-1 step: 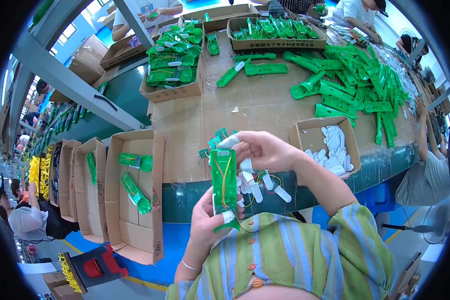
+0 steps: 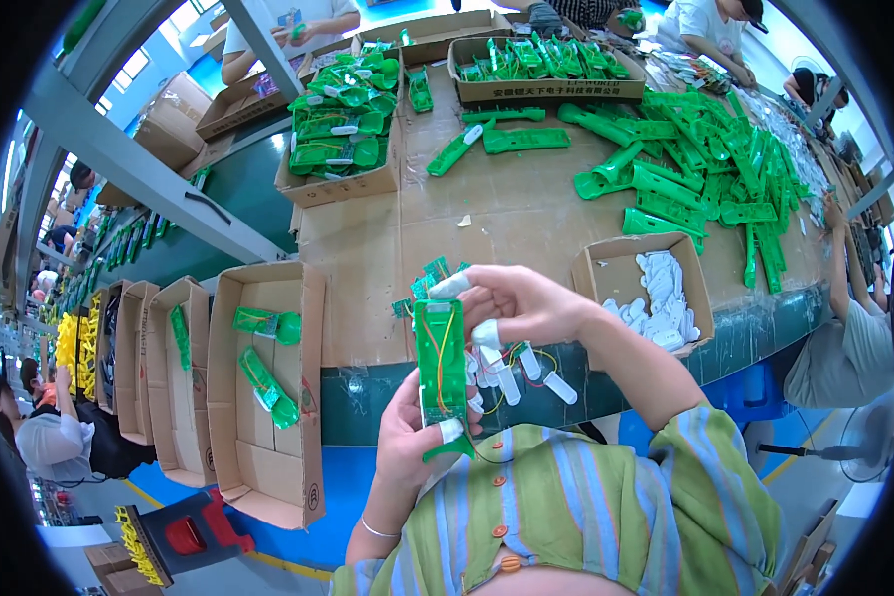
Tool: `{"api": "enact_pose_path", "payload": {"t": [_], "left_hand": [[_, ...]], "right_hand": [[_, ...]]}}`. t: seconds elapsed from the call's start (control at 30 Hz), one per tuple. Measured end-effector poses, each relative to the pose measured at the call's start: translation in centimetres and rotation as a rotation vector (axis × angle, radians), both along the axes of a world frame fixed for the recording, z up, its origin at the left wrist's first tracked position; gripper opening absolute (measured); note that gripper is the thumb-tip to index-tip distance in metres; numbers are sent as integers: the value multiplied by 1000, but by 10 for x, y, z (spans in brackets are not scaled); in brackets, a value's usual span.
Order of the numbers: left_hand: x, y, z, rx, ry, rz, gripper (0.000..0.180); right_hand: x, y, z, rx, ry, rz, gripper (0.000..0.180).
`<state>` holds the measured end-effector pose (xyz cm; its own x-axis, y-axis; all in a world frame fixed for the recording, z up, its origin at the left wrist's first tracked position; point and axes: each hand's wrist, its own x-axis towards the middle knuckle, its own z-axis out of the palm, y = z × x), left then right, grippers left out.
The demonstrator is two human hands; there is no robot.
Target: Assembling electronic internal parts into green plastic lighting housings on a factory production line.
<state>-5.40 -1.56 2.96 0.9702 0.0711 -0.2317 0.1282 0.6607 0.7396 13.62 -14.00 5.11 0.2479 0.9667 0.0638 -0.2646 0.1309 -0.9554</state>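
My left hand point(image 2: 404, 429) is closed around the lower end of a long green plastic shell point(image 2: 428, 370), its white-capped thumb pressing on the front. Orange and yellow wires run along the inside of the shell, and a small green circuit board point(image 2: 447, 415) sits near its lower end. At the upper end, the index fingertip of my right hand point(image 2: 526, 303) reaches the shell's top edge. The right thumb stays apart from it, off to the side; both those digits wear white covers. Just behind the shell lie several loose circuit boards point(image 2: 437, 270) and white strip-shaped parts with wires point(image 2: 507, 382).
To the right stands a carton of white plastic pieces point(image 2: 586, 273). Green shells point(image 2: 685, 179) pile up at the back right. Cartons of wired green units point(image 2: 363, 187) stand farther back. At left, an open carton point(image 2: 268, 437) holds two units. Other people work around the table.
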Motion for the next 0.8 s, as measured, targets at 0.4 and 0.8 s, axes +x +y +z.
{"api": "enact_pose_path", "payload": {"t": [0.4,0.8], "left_hand": [[-1,17,-19,137,0,247,49],[25,33,-17,168,-25,341,50]], "right_hand": [[1,65,-11,69,-272,-100,26],[28,82,5,193,-343,-68,27]]}}
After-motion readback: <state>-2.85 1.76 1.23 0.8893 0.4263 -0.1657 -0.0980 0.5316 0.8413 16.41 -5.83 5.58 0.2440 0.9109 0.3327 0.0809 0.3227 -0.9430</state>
